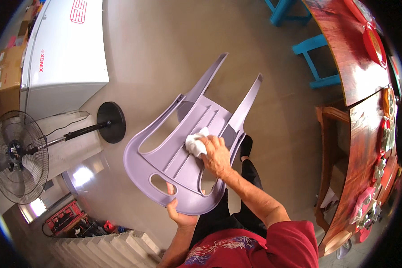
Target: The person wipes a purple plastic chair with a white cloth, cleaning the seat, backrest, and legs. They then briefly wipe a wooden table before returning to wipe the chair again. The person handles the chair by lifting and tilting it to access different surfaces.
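A light purple plastic chair (165, 154) is tilted in front of me, its slatted, rounded back toward my body and two legs pointing away. My left hand (182, 216) grips the near rim, with fingers passing through an opening in it. My right hand (217, 157) is closed on a crumpled white cloth (194, 144), pressed against the slats near the middle. Part of the cloth is hidden under the fingers.
To the left are a black standing fan (15, 152) and a large white appliance (69, 49). Wooden tables (366, 129) curve along the right, with blue stools (317, 62) and a wooden chair (328, 152) beside them. Stairs (102, 250) descend at the lower left.
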Tool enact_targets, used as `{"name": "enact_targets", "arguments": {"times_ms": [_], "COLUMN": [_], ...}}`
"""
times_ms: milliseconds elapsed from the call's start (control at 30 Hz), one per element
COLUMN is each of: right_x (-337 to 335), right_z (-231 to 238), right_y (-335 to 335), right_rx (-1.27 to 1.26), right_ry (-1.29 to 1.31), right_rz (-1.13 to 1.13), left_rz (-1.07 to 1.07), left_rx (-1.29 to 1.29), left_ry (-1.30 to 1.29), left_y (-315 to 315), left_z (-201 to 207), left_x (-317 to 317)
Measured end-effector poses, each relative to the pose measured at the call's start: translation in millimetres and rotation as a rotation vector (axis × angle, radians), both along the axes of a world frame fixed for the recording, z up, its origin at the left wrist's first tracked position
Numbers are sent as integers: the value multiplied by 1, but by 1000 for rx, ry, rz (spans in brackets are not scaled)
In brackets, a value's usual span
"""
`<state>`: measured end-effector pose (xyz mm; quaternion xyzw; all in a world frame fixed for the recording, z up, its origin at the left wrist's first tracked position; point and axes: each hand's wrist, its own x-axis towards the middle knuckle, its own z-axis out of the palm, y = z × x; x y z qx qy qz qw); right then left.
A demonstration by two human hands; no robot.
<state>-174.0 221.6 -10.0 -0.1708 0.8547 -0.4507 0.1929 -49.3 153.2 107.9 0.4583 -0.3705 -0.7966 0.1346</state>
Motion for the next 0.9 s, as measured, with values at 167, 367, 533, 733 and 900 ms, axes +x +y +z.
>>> {"name": "enact_targets", "arguments": {"times_ms": [167, 367, 533, 733, 900], "right_x": [-46, -109, -90, -25, 38], "right_z": [-64, -111, -109, -54, 49], "right_y": [-3, -4, -9, -8, -7], "right_rx": [288, 654, 581, 355, 12], "right_ry": [98, 125, -40, 0, -61], "right_rz": [-114, -29, -154, -129, 47], "left_rz": [-7, 118, 109, 30, 27], "left_rx": [21, 54, 73, 52, -50], "left_ry": [-37, -85, -65, -13, -32], "left_y": [-4, -3, -3, -2, 0], "left_z": [0, -8, -11, -8, -7], "left_x": [1, 15, 22, 19, 10]}}
